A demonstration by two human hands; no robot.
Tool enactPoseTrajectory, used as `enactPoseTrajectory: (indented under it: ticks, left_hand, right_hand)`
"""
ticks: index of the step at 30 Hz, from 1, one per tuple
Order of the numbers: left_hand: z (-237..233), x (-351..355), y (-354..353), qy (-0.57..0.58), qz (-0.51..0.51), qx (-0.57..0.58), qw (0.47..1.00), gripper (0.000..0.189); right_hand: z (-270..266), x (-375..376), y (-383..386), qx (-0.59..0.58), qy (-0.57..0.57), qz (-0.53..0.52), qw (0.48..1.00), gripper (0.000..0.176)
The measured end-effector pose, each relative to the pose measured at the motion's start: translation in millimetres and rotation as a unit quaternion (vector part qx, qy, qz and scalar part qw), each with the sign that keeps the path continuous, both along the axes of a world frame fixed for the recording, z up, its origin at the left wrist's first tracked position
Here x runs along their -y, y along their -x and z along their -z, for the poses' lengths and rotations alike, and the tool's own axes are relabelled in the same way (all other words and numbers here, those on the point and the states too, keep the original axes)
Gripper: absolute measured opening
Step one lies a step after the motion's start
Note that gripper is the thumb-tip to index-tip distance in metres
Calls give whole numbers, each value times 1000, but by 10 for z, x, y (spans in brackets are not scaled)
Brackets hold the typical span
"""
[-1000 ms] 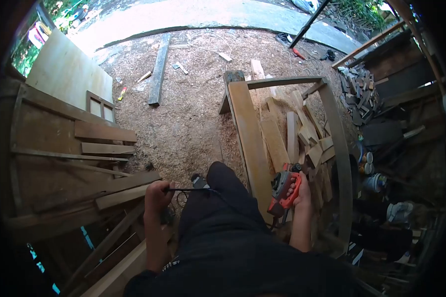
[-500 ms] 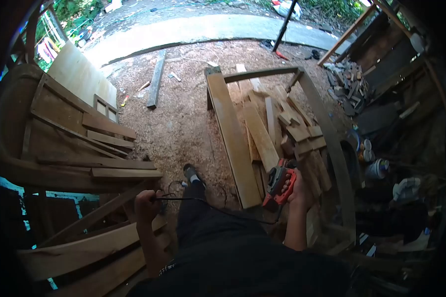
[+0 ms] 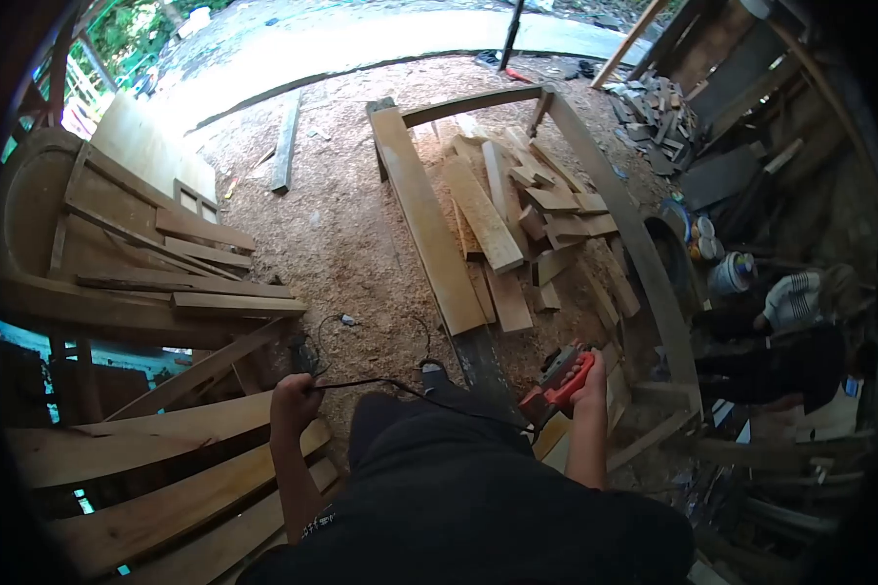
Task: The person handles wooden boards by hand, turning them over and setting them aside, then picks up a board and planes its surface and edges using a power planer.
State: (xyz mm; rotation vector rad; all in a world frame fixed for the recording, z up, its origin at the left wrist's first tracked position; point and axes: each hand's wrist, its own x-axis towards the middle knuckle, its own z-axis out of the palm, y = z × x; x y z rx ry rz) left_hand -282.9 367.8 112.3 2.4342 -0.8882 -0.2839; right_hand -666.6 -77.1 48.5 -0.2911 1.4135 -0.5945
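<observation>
My right hand [image 3: 589,386] is wrapped around the loop handle of a red-and-grey corded power tool [image 3: 559,378], held in front of me at the right. Its exact kind I cannot make out. My left hand [image 3: 295,399] is closed on the black power cord [image 3: 427,394], which stretches across my body to the tool. Just beyond the tool lies a long plank [image 3: 429,219] along the left side of a wooden frame [image 3: 626,200]. Inside that frame is a pile of loose boards [image 3: 517,214].
Boards and panels [image 3: 156,253] lean at the left, with long planks [image 3: 166,439] below them. Shavings cover the floor [image 3: 337,214]. A beam [image 3: 286,141] lies farther off. Offcuts [image 3: 658,122] are heaped at the right, near paint buckets [image 3: 732,273] and another person [image 3: 795,302].
My view has shifted, and the frame and planks sit higher and farther left. The power tool is now lower in view, apart from the boards' ends. Both hands keep their grip.
</observation>
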Motion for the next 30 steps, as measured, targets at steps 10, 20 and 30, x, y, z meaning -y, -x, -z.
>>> enactPoseTrajectory:
  ticks: [10,20,30]
  left_hand:
    - [115,-974,962,91,60,-127,986,48]
    - [733,-2113,1700,75,-93,-123,985,57]
    - [1261,-1360,1608,-56,-36,-290,955,47]
  right_hand:
    - [-40,-909,1179,45,-10,3,999,46]
    - [-269,-1310,1459,25,16,-31,999,45]
    - [-86,-720,999,26,-25,-43,998,41]
